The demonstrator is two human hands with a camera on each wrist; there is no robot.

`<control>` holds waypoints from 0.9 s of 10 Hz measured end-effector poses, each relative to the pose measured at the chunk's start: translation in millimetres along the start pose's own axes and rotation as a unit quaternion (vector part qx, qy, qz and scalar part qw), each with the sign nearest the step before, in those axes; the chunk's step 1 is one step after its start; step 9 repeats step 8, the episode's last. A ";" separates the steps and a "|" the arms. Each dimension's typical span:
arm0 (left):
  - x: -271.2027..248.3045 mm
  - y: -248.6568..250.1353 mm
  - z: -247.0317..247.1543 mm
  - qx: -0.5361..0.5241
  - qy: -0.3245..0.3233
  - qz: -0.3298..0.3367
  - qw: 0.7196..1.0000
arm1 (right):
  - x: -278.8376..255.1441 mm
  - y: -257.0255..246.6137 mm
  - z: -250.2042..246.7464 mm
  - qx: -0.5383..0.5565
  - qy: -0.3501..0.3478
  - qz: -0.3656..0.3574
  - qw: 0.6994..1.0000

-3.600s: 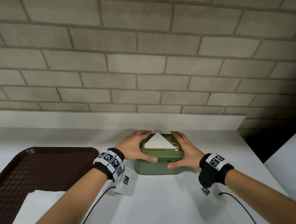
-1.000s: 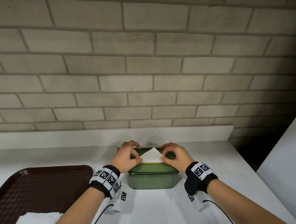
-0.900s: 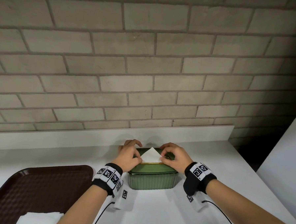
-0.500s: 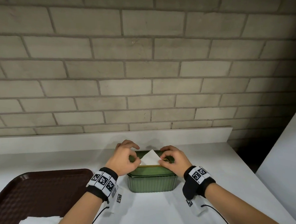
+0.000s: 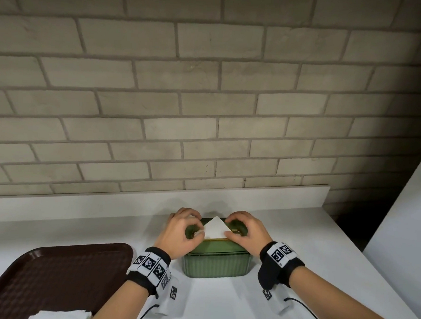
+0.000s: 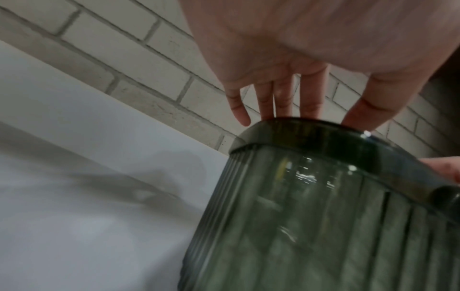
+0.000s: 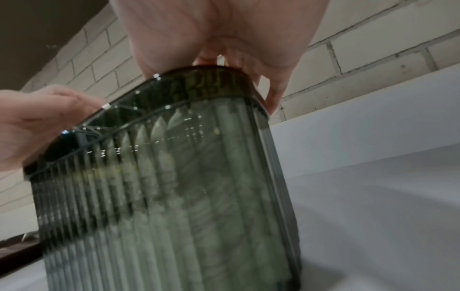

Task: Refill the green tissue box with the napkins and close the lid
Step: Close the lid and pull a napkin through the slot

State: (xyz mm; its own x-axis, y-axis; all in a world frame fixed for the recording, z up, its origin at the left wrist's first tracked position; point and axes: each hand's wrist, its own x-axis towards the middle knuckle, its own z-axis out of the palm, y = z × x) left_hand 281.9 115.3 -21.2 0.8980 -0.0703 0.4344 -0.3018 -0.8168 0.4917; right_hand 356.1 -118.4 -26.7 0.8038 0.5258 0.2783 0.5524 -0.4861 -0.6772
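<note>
The green ribbed tissue box (image 5: 217,265) stands on the white counter with its lid (image 5: 216,246) down. A white napkin (image 5: 215,229) pokes up through the gold-rimmed slot as a triangle. My left hand (image 5: 182,231) arches over the lid's left end, thumb and forefinger pinching the napkin's left corner. My right hand (image 5: 244,230) mirrors it at the right corner. In the left wrist view the fingers (image 6: 283,94) reach down behind the lid (image 6: 311,137). The right wrist view shows the box (image 7: 174,187) under my right hand (image 7: 211,29); the fingertips are hidden.
A dark brown tray (image 5: 52,273) lies left of the box, with a stack of white napkins (image 5: 59,316) at its near edge. A low white ledge (image 5: 153,198) and brick wall stand behind. A white panel (image 5: 409,206) rises on the right.
My hands left the box's sides and moved onto the lid beside the napkin. Over the last second they have barely shifted; the box stays put.
</note>
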 end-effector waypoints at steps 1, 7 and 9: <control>-8.6 5.4 -0.5 -0.001 -0.054 -0.038 0.998 | -11.9 -6.1 0.4 -0.103 -0.006 -0.019 0.994; -41.7 40.0 4.6 0.164 -0.178 -0.156 0.957 | -36.8 -17.0 -4.7 -0.225 -0.142 0.024 0.964; -56.2 57.0 -14.2 0.123 -0.139 -0.161 0.969 | -36.6 -44.2 -34.4 -0.163 -0.073 0.009 0.984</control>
